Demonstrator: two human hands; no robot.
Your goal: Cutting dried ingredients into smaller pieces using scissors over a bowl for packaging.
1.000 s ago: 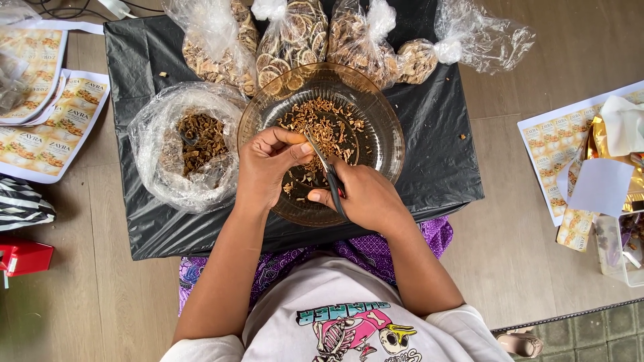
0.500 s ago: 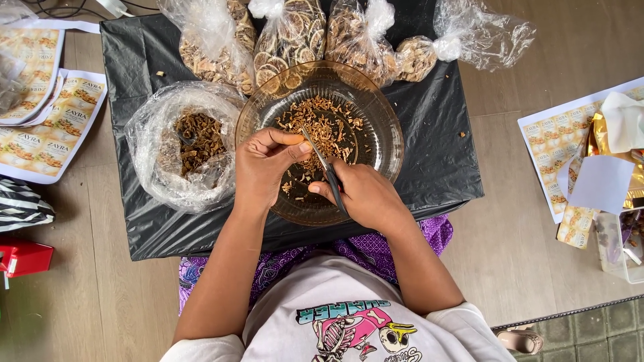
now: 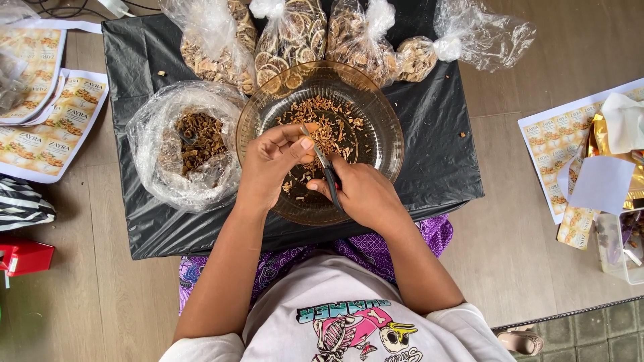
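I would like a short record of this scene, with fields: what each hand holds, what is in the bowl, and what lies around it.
left hand: left hand pinches a small dried piece over the bowl
right hand: right hand grips scissors, blades pointing at the piece
bowl: clear glass bowl with brown cut bits inside
surface: black plastic sheet on a low table
left of bowl: open clear bag of dark dried pieces
behind bowl: tied bags of dried slices
floor: printed label sheets at the left
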